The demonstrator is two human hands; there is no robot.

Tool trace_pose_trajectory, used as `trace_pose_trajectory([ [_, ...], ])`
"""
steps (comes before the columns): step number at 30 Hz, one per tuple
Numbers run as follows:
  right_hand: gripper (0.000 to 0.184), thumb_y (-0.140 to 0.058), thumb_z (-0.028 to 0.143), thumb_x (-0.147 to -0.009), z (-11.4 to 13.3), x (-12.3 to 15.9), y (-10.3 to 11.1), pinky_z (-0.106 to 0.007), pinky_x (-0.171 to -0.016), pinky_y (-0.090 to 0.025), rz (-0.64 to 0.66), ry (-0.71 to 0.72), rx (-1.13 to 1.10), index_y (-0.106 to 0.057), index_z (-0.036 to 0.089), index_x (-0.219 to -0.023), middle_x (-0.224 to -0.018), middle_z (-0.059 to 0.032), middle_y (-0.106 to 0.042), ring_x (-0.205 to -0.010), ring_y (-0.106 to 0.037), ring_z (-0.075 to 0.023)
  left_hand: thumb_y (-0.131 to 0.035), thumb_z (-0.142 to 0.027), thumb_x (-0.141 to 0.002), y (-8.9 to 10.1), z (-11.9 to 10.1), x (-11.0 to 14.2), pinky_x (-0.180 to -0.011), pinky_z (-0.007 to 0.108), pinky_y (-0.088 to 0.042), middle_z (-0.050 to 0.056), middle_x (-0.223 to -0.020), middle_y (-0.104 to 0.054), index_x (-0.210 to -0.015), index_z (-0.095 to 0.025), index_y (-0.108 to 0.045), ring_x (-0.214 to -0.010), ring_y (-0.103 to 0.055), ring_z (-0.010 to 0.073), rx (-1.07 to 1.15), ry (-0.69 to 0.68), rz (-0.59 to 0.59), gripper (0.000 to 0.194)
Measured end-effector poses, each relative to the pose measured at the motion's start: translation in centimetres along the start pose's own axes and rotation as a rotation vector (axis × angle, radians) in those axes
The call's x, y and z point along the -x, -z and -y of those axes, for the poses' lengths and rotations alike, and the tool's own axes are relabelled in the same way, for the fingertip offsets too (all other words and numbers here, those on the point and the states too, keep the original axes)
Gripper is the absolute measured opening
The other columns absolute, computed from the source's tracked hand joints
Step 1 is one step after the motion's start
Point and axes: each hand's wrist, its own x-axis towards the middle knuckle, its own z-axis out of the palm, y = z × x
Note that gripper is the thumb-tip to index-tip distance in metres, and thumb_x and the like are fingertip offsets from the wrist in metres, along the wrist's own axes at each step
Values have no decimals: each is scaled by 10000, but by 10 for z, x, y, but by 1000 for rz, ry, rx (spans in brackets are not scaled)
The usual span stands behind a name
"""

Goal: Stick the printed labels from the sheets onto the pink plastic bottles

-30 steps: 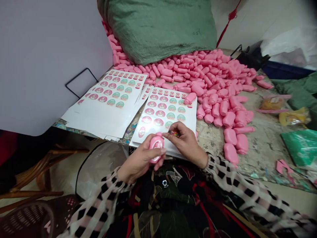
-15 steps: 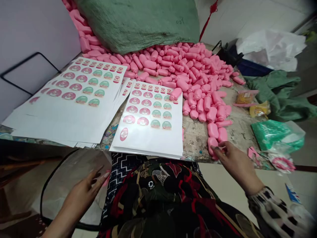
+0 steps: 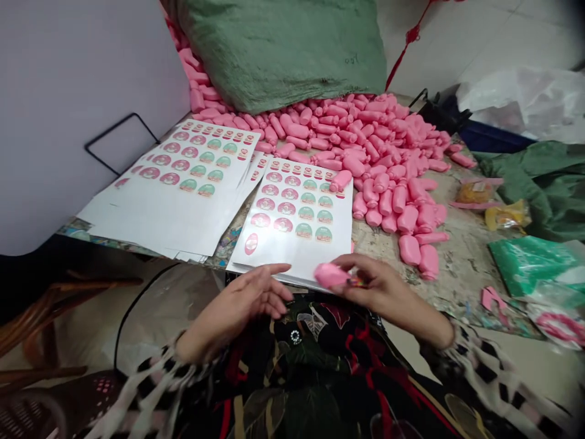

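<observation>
The left grip [image 3: 240, 299] hangs open and empty at 11 o'clock. The right grip [image 3: 375, 283] pinches a pink plastic bottle [image 3: 329, 275] at 12 o'clock, above the near edge of a sticker sheet [image 3: 292, 213]. The bottle looks light, smooth and slightly squeezable, best held by its body. More bottles [image 3: 384, 146] heap beyond, at 1 o'clock.
</observation>
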Motion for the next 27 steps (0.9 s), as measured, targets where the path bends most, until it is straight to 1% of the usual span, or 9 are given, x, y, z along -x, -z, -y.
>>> trace_pose_trajectory([
  [3,334,-554,229,-834,40,-21,-18,-280,-781,-453,323,314,152,-590,266,-1164,-1010,-24,-629,-894,-582,-149,-352,-626,-854,-7,5,-14,-620,279,-498,113,-845,-663,-1060,-122,-601,-653,-624,150,215,92,139,599],
  [5,344,-525,217,-855,54,-31,-26,-273,-761,-447,357,407,233,-578,277,-1190,-1012,-27,-612,-864,-578,-142,-341,-660,-835,-4,10,-16,-571,255,-492,110,-745,-655,-937,-96,-624,-597,-620,146,258,138,169,638],
  [8,342,-541,334,-864,54,-46,-31,-274,-755,-444,180,414,238,-563,256,-1196,-1032,-44,-581,-866,-565,-147,-432,-564,-857,7,17,-8,-559,234,-489,112,-797,-667,-1043,-122,-581,-607,-634,142,306,98,179,503],
  [11,304,-452,377,-911,37,-63,-37,-284,-758,-432,2,305,289,-589,253,-1152,-978,-45,-579,-864,-562,-155,-591,-345,-824,17,21,5,-585,235,-497,105,-935,-666,-1123,-179,-516,-665,-646,143,352,13,140,351],
  [17,364,-402,298,-924,22,-97,-63,-289,-671,-382,-68,188,508,-463,219,-1273,-976,-51,-623,-828,-571,-183,-707,-171,-658,26,22,21,-726,290,-506,23,-793,-642,-1068,-185,-497,-717,-654,158,368,-51,-71,461],
  [20,257,-386,284,-926,28,-108,-75,-287,-629,-347,-67,200,625,-521,194,-1125,-946,-54,-621,-801,-563,-184,-717,-211,-659,23,19,25,-684,278,-489,-5,-812,-614,-981,-208,-483,-716,-627,149,98,-147,-310,397],
  [23,204,-372,272,-932,31,-115,-82,-281,-624,-336,-53,241,726,-556,191,-961,-956,-63,-593,-823,-554,-179,-667,-261,-728,19,19,23,-774,304,-465,16,-966,-621,-915,-210,-510,-869,-600,175,-469,-296,-567,249],
  [25,218,-356,275,-939,32,-118,-85,-281,-614,-335,-54,244,766,-555,189,-945,-956,-68,-579,-822,-553,-178,-578,-244,-794,17,23,18,-885,347,-434,49,-1171,-587,-996,-216,-529,-1027,-569,208,-792,-384,-609,210],
  [27,233,-340,277,-946,32,-119,-88,-283,-605,-336,-57,239,795,-554,186,-952,-955,-74,-570,-819,-553,-180,-486,-190,-836,17,30,12,-946,371,-413,74,-1300,-525,-1188,-218,-472,-1117,-539,214,-970,-431,-584,353],
])
